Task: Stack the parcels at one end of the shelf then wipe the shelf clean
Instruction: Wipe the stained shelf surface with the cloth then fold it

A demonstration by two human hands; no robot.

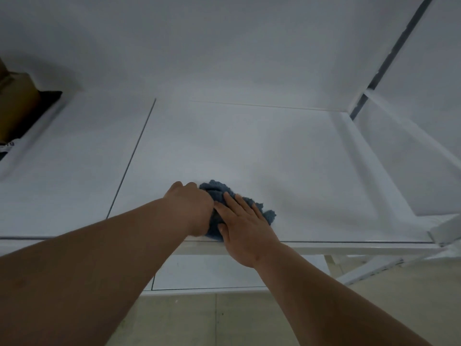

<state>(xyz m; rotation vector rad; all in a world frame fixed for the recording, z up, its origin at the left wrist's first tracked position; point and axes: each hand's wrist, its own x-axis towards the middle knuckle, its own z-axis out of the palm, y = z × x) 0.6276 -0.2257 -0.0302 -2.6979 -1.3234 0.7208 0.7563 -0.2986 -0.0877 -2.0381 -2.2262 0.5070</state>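
Observation:
A blue fuzzy cloth (219, 193) lies bunched on the white shelf (274, 156) near its front edge. My left hand (192, 208) is closed around the cloth's left side. My right hand (243, 226) rests flat on top of the cloth, fingers spread and pointing away from me. At the far left end of the shelf stand brown parcels (17, 106), partly cut off by the frame, with a dark flat item under them.
A thin seam (134, 153) runs front to back across the shelf left of my hands. The white back wall rises behind. A white frame post and a dark bar (389, 58) mark the right end. A lower shelf and beige floor tiles show below.

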